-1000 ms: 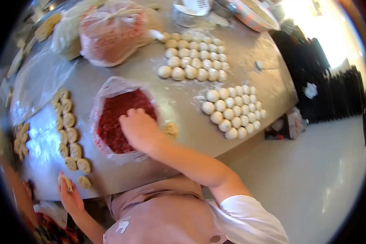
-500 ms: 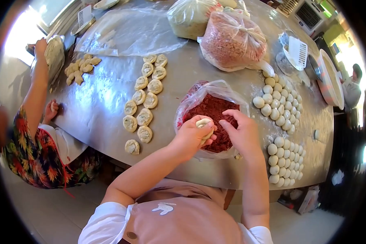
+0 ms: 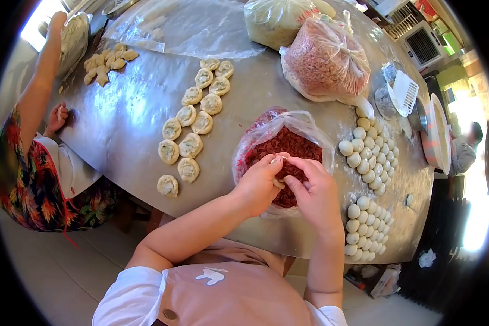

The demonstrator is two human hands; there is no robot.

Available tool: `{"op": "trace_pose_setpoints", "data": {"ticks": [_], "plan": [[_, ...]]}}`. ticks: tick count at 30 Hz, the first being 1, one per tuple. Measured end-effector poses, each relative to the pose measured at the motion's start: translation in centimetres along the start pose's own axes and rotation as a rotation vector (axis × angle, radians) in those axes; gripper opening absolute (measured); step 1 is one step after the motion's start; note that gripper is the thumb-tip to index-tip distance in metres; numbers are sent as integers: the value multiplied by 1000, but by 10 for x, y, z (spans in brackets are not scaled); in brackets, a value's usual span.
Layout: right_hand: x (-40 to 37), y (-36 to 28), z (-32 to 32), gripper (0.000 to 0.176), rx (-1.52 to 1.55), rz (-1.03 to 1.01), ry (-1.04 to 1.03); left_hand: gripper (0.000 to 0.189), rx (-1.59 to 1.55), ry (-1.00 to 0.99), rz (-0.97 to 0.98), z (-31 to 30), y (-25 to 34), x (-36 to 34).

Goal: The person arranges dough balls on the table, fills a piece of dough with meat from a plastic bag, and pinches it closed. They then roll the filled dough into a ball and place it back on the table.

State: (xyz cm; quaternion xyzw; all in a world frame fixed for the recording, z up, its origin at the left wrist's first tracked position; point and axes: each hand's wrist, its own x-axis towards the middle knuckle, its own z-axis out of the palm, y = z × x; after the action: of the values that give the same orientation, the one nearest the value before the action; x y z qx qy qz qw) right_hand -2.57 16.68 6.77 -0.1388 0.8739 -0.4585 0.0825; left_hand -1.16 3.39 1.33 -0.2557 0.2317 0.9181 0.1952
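Left hand (image 3: 258, 185) and right hand (image 3: 312, 195) met just past the near edge of the table (image 3: 130, 141), over an open bag of red filling (image 3: 290, 142). Left fingers were curled shut round a small dough piece (image 3: 279, 182), mostly hidden. Right fingers were pinched narrow on its top, touching the left fingertips. Near dough balls (image 3: 364, 228) sat in tight rows by the near right corner, just right of the right hand. Far dough balls (image 3: 372, 155) lay beyond them along the right edge, beside the open bag. Left of the bag, filled pastries (image 3: 189, 145) ran in two rows from the near edge toward the far side. Further back stood a tied bag of pinkish filling (image 3: 323, 60), with a white slotted scraper (image 3: 405, 92) and a basin (image 3: 436, 130) at the right edge. Farthest were a pale bag (image 3: 277, 19), a clear plastic sheet (image 3: 185, 32) and a small pastry pile (image 3: 106, 60). Another person's hand (image 3: 57, 117) rested at the left edge.
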Motion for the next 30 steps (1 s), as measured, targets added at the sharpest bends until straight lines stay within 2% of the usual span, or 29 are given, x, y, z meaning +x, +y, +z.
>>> {"op": "trace_pose_setpoints", "data": {"ticks": [3,6,9,15,18,21,27,28,30], "plan": [[-3,7,5,33,-113,-55,57,25,114,-15,-18,2,-3,-1],[-1,14,13,31,-59,-96,127,25,134,-85,37,-1,-11,2],[-3,18,11,28,187,32,109,23,136,-108,-2,-1,-3,-1],[-6,26,-1,26,297,171,114,20,40,-61,-55,-6,-1,5],[-1,27,-4,24,-209,-53,230,21,21,-48,-27,-1,-2,3],[-3,37,-2,35,-244,-108,173,23,43,-30,-33,1,1,-1],[-16,42,12,87,-352,-345,110,29,-71,-167,-156,7,9,-8],[-15,48,18,94,-361,-365,144,26,-1,-165,-142,6,7,-7],[-15,49,23,92,-407,-356,179,23,11,-306,-159,-1,4,-5]]}}
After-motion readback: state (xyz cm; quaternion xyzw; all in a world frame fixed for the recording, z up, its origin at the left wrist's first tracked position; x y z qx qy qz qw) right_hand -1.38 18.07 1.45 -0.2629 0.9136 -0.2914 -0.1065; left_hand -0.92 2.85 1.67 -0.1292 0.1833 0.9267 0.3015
